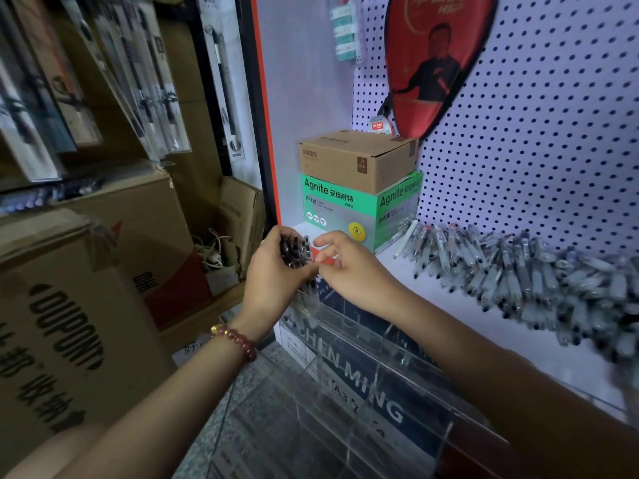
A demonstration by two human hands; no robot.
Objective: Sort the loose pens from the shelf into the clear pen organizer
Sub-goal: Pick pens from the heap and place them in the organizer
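My left hand grips a bundle of pens, dark ends up, just above the far left end of the clear pen organizer. My right hand is right beside the bundle with its fingers loosely curled, fingertips close to the pens; whether they touch is unclear. The organizer stands along the front of the white shelf, its dividers see-through. A long heap of loose pens lies on the shelf to the right.
A green Agnite box with a brown carton on top stands at the shelf's back left. A pegboard wall with a red racket cover rises behind. Cardboard boxes crowd the left.
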